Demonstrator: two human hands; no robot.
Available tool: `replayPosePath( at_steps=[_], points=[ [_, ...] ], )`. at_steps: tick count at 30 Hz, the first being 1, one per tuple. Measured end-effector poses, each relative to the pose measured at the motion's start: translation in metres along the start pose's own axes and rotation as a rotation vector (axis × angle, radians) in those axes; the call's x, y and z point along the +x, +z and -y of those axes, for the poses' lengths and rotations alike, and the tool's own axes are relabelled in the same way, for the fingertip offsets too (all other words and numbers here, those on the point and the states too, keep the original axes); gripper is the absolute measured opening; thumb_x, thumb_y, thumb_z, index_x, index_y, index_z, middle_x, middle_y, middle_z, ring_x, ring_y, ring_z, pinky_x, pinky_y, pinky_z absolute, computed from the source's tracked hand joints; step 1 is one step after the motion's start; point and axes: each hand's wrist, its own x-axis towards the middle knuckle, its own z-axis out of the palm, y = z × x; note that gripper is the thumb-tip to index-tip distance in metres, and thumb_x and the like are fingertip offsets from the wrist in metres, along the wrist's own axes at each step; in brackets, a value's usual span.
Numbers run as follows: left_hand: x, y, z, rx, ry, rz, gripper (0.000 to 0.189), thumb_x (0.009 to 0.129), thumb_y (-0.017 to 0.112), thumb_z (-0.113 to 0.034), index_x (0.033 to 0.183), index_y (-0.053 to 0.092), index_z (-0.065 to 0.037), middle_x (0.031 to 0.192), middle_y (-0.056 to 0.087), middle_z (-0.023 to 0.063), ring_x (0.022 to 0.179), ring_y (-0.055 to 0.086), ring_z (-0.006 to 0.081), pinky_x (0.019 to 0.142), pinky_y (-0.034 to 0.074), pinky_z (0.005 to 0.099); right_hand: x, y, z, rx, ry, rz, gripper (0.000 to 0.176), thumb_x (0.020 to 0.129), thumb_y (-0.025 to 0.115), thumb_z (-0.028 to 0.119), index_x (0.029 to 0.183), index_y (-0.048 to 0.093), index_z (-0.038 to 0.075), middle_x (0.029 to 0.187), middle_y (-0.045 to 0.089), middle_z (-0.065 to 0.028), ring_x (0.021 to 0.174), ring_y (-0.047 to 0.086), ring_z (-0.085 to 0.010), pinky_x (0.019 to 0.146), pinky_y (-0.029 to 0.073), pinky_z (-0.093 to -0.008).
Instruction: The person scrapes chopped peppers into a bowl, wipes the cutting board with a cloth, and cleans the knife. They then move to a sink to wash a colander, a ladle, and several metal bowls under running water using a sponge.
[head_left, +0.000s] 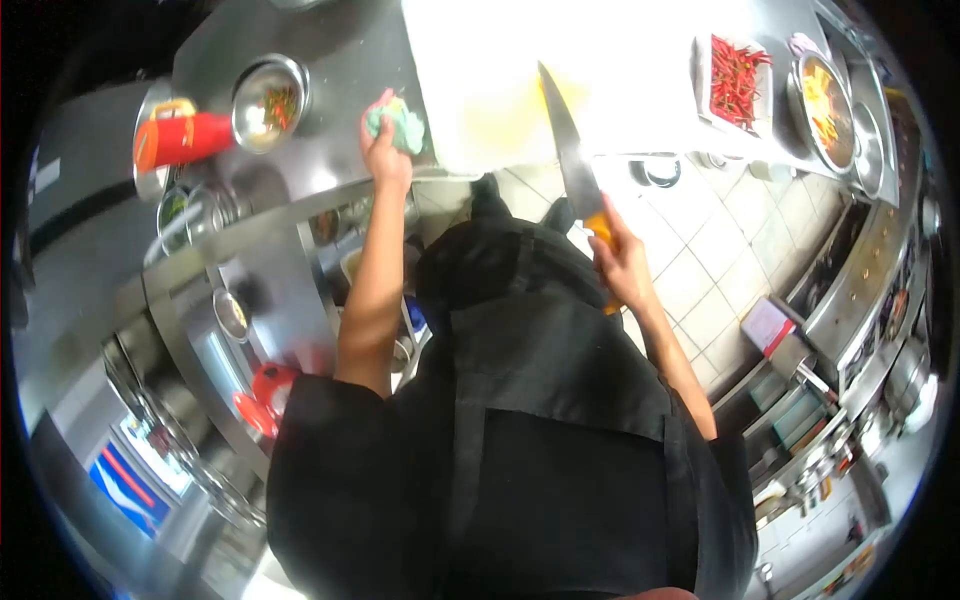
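Observation:
My left hand (383, 155) is closed around a green and pink cloth (402, 125), on the steel counter just left of a white cutting board (480, 80). My right hand (622, 258) grips the orange handle of a large knife (572, 145). The blade points away from me, its tip over the board's near part and its lower part over the floor gap. A wet yellowish patch shows on the board around the tip.
A steel bowl (270, 103) with chopped bits and a red bottle (185, 140) stand at the left. At the right are a white tray of red chillies (735, 85) and a bowl of orange pieces (826, 110). Tiled floor (705, 250) shows below the counter edge.

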Motion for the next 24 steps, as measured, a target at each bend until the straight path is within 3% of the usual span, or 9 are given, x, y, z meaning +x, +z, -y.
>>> replayPosePath(
  at_steps=[2,6,10,12,13,16,21,23,24],
  points=[
    [-0.001,-0.002,0.004,0.050,0.018,0.044,0.022,0.092,0.044,-0.011,0.112,0.044,-0.004,0.132,0.043,0.0145,0.115,0.045,0.0255,0.098,0.037,0.0395,-0.003,-0.018,0.001,0.166,0.178,0.006,0.056,0.088,0.048,0.009,0.140,0.028,0.012,0.063,0.051,-0.0029,0.045,0.046,-0.0078,0.044,0.044,-0.0248],
    [-0.004,0.004,0.012,-0.089,-0.011,0.052,0.023,0.092,0.044,-0.012,0.113,0.046,-0.003,0.130,0.045,0.0125,0.112,0.047,0.0234,0.097,0.039,0.0373,-0.009,-0.043,-0.022,0.217,0.147,-0.281,0.058,0.088,0.046,0.006,0.141,0.025,0.018,0.062,0.049,-0.0022,0.045,0.045,-0.0073,0.039,0.040,-0.0229],
    [0.002,0.015,0.019,-0.128,-0.020,0.070,0.024,0.092,0.044,-0.012,0.114,0.046,-0.003,0.127,0.048,0.0110,0.110,0.048,0.0223,0.096,0.040,0.0365,-0.007,0.005,-0.006,0.035,-0.020,-0.110,0.057,0.087,0.050,0.006,0.139,0.030,0.016,0.065,0.050,-0.0036,0.050,0.046,-0.0070,0.040,0.041,-0.0252],
    [0.002,0.012,0.017,-0.134,-0.033,0.068,0.024,0.093,0.044,-0.013,0.115,0.046,-0.003,0.127,0.048,0.0106,0.110,0.048,0.0221,0.096,0.040,0.0365,-0.015,-0.013,0.002,0.166,0.171,-0.084,0.058,0.086,0.049,0.004,0.139,0.029,0.017,0.065,0.050,-0.0030,0.048,0.043,-0.0067,0.038,0.040,-0.0244],
    [0.005,0.013,0.015,-0.138,-0.054,0.068,0.025,0.093,0.043,-0.013,0.115,0.046,-0.003,0.127,0.048,0.0103,0.111,0.048,0.0219,0.096,0.041,0.0365,-0.016,-0.019,-0.008,0.202,0.113,-0.236,0.058,0.087,0.046,0.002,0.140,0.028,0.018,0.065,0.049,-0.0015,0.045,0.041,-0.0059,0.037,0.040,-0.0226],
    [0.005,0.010,0.014,-0.192,-0.101,0.086,0.026,0.092,0.044,-0.013,0.116,0.046,-0.003,0.127,0.048,0.0097,0.110,0.048,0.0217,0.095,0.041,0.0364,-0.018,-0.013,-0.017,0.253,0.136,-0.305,0.058,0.088,0.044,0.003,0.141,0.026,0.020,0.063,0.047,0.0000,0.044,0.042,-0.0059,0.036,0.041,-0.0221],
    [0.014,0.001,0.019,-0.210,-0.119,0.079,0.024,0.092,0.046,-0.011,0.114,0.049,-0.001,0.123,0.052,0.0084,0.105,0.052,0.0204,0.093,0.041,0.0329,-0.021,0.039,0.018,0.216,0.122,-0.064,0.057,0.088,0.048,0.008,0.140,0.028,0.020,0.055,0.043,0.0015,0.044,0.041,-0.0071,0.038,0.037,-0.0231],
    [0.028,-0.002,0.009,0.051,0.143,0.098,0.022,0.089,0.048,-0.005,0.110,0.053,-0.001,0.115,0.055,0.0074,0.099,0.052,0.0166,0.087,0.042,0.0288,-0.021,0.009,-0.006,0.302,0.128,-0.213,0.057,0.088,0.047,0.008,0.140,0.027,0.018,0.055,0.043,0.0015,0.043,0.042,-0.0066,0.037,0.037,-0.0228],
    [0.028,-0.005,0.005,0.049,0.132,0.074,0.022,0.089,0.048,-0.005,0.110,0.053,-0.001,0.115,0.055,0.0074,0.099,0.052,0.0166,0.087,0.042,0.0288,-0.025,0.001,-0.025,0.294,0.116,-0.331,0.057,0.088,0.047,0.008,0.141,0.026,0.017,0.055,0.043,0.0015,0.043,0.042,-0.0066,0.037,0.038,-0.0228]
  ],
)
